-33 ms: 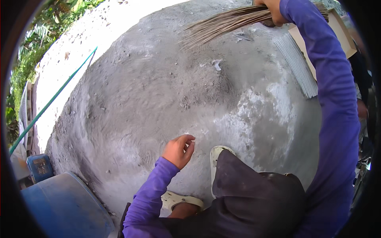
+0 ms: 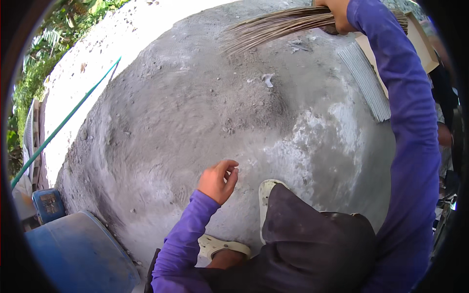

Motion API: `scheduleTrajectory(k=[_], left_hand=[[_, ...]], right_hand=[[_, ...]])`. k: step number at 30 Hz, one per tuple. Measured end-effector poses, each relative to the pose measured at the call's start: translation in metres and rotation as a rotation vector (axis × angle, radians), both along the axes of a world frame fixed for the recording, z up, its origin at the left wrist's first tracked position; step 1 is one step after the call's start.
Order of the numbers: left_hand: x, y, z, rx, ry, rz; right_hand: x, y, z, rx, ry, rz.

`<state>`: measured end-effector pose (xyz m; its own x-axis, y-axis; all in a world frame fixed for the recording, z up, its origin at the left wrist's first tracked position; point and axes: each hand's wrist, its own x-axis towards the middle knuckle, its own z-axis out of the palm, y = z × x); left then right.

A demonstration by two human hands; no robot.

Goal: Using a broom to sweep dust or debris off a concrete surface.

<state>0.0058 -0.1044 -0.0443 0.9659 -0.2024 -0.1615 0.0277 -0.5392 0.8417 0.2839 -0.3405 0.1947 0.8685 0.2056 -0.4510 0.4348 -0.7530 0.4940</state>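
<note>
My right hand [image 2: 337, 14] reaches far forward at the top of the view and grips a broom of thin brown sticks [image 2: 273, 27]. The bristles fan out to the left, just above the dusty grey concrete ground [image 2: 185, 122]. My left hand [image 2: 218, 180] hangs low over the concrete near my white shoe [image 2: 266, 193]. Its fingers are loosely curled and hold nothing. Both arms are in purple sleeves. A small pale scrap [image 2: 267, 79] lies on the ground below the bristles.
A green pipe [image 2: 68, 117] runs diagonally along the left edge of the concrete. A blue drum [image 2: 78, 254] and a small blue container [image 2: 48, 205] stand at lower left. A grey corrugated sheet [image 2: 366, 83] and a cardboard piece [image 2: 420, 44] lie at upper right.
</note>
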Motion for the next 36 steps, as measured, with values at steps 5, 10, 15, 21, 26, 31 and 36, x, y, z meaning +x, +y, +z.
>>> scheduleTrajectory(k=[5,10,15,21,26,31,36], left_hand=[[0.012,0.006,0.01,-0.06,-0.065,0.189],[-0.031,-0.025,-0.015,-0.117,0.043,0.069],[-0.067,-0.061,-0.047,-0.213,0.092,0.025],[-0.061,-0.114,-0.065,0.026,0.352,0.064],[-0.057,-0.125,-0.058,-0.051,0.092,0.263],[-0.067,-0.129,-0.083,0.036,0.011,0.195],[-0.071,-0.137,-0.096,0.144,-0.062,0.179]], right_hand=[[0.009,-0.04,-0.073,0.211,-0.253,0.123],[0.031,-0.077,-0.173,0.378,-0.162,-0.033],[0.057,-0.081,-0.246,0.581,-0.102,-0.195],[0.089,-0.083,-0.301,0.502,-0.051,-0.221],[0.112,-0.099,-0.318,0.225,0.131,-0.146],[0.124,-0.106,-0.279,0.078,0.244,0.084],[0.12,-0.118,-0.232,0.06,0.206,0.188]])
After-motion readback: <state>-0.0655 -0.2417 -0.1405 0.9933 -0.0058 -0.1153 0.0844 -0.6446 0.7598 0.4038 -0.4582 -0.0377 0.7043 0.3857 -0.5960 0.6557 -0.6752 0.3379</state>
